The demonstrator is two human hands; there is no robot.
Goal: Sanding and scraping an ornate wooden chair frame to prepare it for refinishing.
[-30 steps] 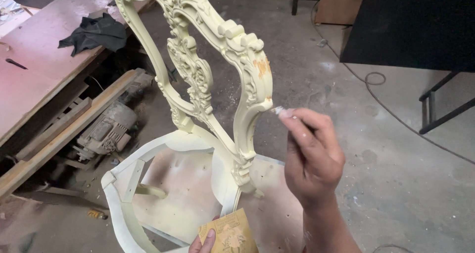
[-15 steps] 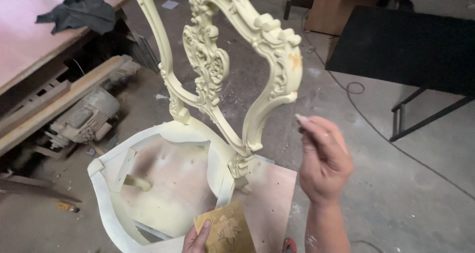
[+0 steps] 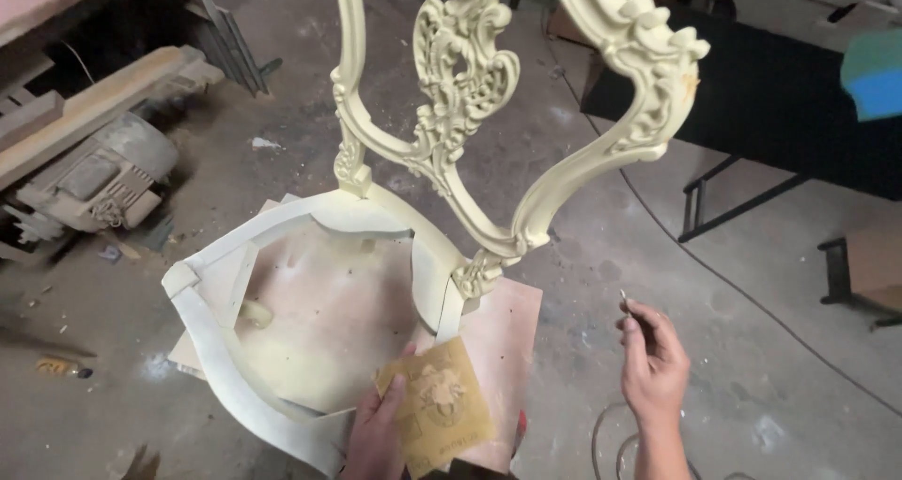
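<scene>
The left hand (image 3: pixel 374 425) pinches a yellow sandpaper sheet (image 3: pixel 437 407) over the near rim of the cream carved chair frame (image 3: pixel 423 208). The right hand (image 3: pixel 653 358) is closed around a small thin tool (image 3: pixel 624 299), apart from the chair, above the concrete floor (image 3: pixel 752 348).

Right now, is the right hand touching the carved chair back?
Apart. The head view shows the right hand, pinching a small tool, low to the right of the chair back, with bare concrete floor plainly between them.
</scene>
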